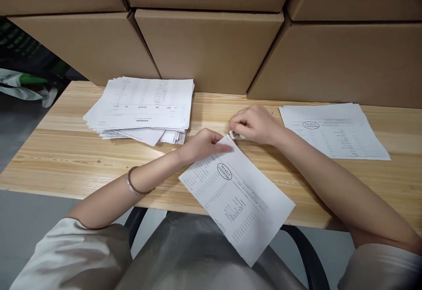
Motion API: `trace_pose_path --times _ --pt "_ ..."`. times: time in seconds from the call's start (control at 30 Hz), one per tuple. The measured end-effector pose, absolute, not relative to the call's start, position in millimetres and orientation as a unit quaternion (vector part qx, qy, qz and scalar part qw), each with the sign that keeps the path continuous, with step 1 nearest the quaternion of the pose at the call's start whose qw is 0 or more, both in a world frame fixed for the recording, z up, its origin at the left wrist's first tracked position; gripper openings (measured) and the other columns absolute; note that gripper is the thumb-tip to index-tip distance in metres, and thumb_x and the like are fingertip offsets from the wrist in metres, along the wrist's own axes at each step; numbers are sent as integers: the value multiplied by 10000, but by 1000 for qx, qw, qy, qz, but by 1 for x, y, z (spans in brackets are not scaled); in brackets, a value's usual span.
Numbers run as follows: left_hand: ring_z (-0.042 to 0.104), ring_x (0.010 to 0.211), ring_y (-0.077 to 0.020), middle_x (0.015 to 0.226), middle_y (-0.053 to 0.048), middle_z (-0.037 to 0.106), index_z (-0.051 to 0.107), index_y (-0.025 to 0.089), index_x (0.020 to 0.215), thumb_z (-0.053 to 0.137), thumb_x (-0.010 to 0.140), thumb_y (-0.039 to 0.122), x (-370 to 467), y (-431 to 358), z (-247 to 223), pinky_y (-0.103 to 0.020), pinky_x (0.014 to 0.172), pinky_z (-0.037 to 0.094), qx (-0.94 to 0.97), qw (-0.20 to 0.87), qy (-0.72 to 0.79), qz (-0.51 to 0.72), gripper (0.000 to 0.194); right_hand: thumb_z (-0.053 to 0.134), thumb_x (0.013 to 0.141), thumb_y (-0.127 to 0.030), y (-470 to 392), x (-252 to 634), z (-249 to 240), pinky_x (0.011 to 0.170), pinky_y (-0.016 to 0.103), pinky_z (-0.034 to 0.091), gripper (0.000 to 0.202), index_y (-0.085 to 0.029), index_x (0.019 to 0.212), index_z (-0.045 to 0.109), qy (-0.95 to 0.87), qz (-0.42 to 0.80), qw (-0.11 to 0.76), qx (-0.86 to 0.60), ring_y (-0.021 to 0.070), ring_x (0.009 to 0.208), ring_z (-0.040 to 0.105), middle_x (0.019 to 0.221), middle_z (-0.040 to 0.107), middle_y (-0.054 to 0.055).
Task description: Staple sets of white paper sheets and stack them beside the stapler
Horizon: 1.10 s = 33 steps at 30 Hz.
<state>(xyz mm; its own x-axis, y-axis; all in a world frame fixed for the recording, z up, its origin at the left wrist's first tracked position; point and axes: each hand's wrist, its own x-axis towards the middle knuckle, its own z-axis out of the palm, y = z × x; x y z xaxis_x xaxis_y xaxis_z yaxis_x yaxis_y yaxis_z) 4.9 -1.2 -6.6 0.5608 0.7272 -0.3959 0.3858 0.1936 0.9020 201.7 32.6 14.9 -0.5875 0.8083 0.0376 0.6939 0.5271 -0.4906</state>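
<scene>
A printed sheet with an oval stamp [247,197] hangs at a slant over the table's front edge. My left hand [206,145] pinches its upper corner, thumb on top. Just right of that corner, my right hand [253,125] is closed around a small white tool [234,135], mostly hidden by the fingers, which is at the paper's corner. To the left lies a thick, uneven stack of printed papers [141,105]. On the right, beyond my right forearm, lies a thinner pile of stamped sheets [336,131].
Large cardboard boxes [211,52] are stacked along the back of the wooden table [82,167]. Chair armrests [306,250] show below the front edge. Green and white items [26,83] are beyond the table at the far left.
</scene>
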Motion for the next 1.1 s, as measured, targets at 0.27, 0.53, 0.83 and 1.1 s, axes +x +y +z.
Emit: trace_pose_path --times 0.27,0.53,0.83,1.1 --pt "506 573 -100 702 7 611 645 167 794 596 876 466 5 -3 -12 -219 503 338 632 602 451 190 314 437 893 -330 53 203 -5 633 315 274 328 -194 607 520 -831 80 189 -517 174 689 483 674 619 44" --pt "387 593 -101 661 39 430 487 187 710 537 917 453 5 -7 -12 -238 543 288 677 533 452 230 341 441 891 -296 73 192 -7 621 314 277 393 -183 521 509 -831 104 199 -509 140 621 430 658 579 24" --pt "334 615 -105 664 41 347 396 191 666 477 945 454 5 -11 -10 -250 584 280 638 550 456 285 392 304 1008 -426 65 199 10 806 346 364 491 -168 797 664 -825 50 223 -517 217 872 550 886 618 102" --pt "355 615 -103 670 34 396 452 183 661 551 904 468 6 -17 -7 -242 578 309 542 568 487 383 388 485 859 -711 13 278 32 724 341 468 566 -193 824 710 -655 583 52 -478 209 774 637 844 700 93"
